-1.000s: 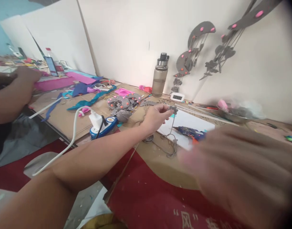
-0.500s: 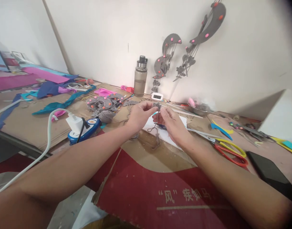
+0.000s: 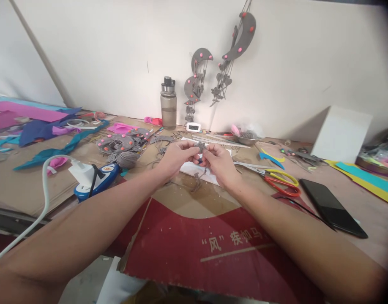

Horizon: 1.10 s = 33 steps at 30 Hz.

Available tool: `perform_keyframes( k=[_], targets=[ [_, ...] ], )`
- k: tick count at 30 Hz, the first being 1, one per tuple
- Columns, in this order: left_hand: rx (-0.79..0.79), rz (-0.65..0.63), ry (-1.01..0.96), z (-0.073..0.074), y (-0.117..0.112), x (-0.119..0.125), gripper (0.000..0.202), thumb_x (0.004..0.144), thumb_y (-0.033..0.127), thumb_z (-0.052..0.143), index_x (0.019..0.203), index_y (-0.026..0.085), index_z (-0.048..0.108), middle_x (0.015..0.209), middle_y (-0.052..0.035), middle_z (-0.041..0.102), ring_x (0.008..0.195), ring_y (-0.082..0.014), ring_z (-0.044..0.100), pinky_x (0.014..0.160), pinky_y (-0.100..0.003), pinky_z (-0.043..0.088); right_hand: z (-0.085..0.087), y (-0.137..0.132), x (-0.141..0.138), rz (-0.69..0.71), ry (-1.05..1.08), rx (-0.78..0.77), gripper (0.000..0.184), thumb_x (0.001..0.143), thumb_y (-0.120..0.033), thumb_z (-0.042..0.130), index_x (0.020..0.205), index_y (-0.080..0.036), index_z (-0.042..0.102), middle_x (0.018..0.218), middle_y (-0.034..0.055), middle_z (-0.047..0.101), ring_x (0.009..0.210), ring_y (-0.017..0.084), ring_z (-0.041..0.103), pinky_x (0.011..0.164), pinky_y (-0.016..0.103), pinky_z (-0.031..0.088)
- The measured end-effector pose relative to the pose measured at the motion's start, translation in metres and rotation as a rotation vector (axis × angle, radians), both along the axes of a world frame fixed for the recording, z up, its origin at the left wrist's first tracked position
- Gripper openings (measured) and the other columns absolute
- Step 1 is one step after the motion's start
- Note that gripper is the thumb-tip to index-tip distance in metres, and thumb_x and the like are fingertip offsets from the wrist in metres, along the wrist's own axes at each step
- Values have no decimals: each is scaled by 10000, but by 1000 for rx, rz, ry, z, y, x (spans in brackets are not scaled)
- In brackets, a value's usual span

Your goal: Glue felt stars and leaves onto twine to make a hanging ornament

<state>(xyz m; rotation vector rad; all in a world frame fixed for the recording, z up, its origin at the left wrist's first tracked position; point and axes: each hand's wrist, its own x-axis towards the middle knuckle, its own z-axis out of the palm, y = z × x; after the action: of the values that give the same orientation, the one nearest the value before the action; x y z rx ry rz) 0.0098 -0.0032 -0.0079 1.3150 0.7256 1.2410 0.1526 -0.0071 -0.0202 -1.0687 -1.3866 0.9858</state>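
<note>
Brought right hand [image 3: 222,165] in since a second ago; now pinching grey flower-like piece [image 3: 200,146] with that and left hand [image 3: 175,159], midway between grips (long axis unclear), above grey cord [image 3: 198,177].

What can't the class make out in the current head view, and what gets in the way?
All in the head view:
- Grey piece: full outline, hidden by fingertips of the left hand and right hand.
- White paper: middle, covered by both hands.
- White cable: far end, cut off by the left edge.
- Clock: digits, too small and blurred.
</note>
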Motion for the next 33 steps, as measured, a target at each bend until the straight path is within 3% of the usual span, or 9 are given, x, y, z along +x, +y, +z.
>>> perform_keyframes(
  k=[8,14,17,20,23,25,28,31,33],
  targets=[
    [70,256,88,-5,16,-8,163,678,283,690,663,143,607,593,7,560,532,-81,501,491,-212,411,4,-11,-1,-35,-301,105,140,866,-309,492,814,-197,558,630,-40,558,514,104,491,545,255,408],
    [158,462,50,-12,38,-27,184,690,320,685,700,151,613,575,29,519,500,-64,443,447,-191,351,-2,-41,-6,72,-925,580,263,952,-252,410,849,-183,642,907,79,649,916,213,538,848,388,399],
    [161,490,13,-13,43,-32,182,694,322,687,718,155,616,555,42,498,461,-55,401,434,-196,319,0,-51,-2,89,-977,656,270,962,-307,419,902,-191,656,1002,88,653,999,225,533,891,395,391],
    [154,478,-15,-12,43,-33,186,696,319,689,709,153,605,545,43,489,450,-53,390,431,-198,304,12,-49,18,-8,-859,597,275,972,-301,382,1045,-188,621,995,73,656,923,181,576,828,323,432],
    [152,454,-2,-11,40,-32,199,698,323,692,690,153,588,531,42,475,451,-55,392,428,-194,298,27,-37,57,-270,-863,534,255,941,-279,409,999,-174,634,927,67,676,806,180,598,773,315,436],
    [135,448,19,-10,37,-30,200,695,319,693,682,154,581,534,40,473,456,-56,398,425,-191,296,34,-29,91,-412,-967,462,257,914,-261,417,941,-167,655,928,85,685,827,203,604,775,323,433],
    [123,448,44,-10,34,-27,200,691,313,692,662,155,573,543,37,475,463,-55,403,430,-190,301,39,-23,141,-617,-1261,186,294,897,-239,399,932,-144,676,927,146,688,902,258,614,763,343,424],
    [136,441,61,-12,34,-25,198,693,313,690,650,156,577,535,33,480,462,-58,404,437,-196,312,36,-20,176,-514,-1596,-235,309,873,-182,404,971,-104,686,987,213,678,907,287,638,722,347,431],
    [141,440,73,-13,34,-24,199,694,316,691,646,155,585,526,30,483,458,-59,404,436,-200,313,31,-18,187,-423,-1671,-319,259,825,-141,472,939,-89,698,991,233,675,920,293,644,743,346,433]
  ],
)
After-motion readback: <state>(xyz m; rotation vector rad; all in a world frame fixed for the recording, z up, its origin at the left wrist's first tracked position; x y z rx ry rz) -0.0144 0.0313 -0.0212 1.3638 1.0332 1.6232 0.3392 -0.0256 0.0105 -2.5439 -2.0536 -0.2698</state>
